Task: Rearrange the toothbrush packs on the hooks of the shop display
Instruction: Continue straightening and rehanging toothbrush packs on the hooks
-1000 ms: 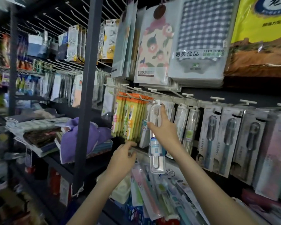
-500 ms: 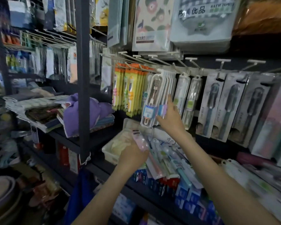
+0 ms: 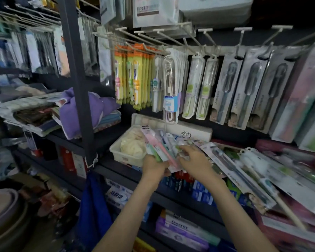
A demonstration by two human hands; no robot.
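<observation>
**Both hands on a fan of packs below the hooks**

Head view: the left hand grips a bundle of toothbrush packs at its lower end, fingers wrapped round it. The packs are flat, glossy blister cards holding pink and green brushes. They fan out, their long axes rising from the hand up and to the left, top ends over a white plastic tray. The right hand meets the bundle's right edge, thumb and bent fingers pinching a pack there.

Above, white wire hooks stick out of the dark display. A clear rigid toothbrush case with rounded ends hangs on one, long axis vertical, bristle head up, a blue-and-white label across its lower half. Left of it hang orange-and-yellow card packs, also upright. To its right hang slim pale tube packs, then grey window boxes, tilted slightly. A crumpled purple cloth lies on the shelf at left.
</observation>
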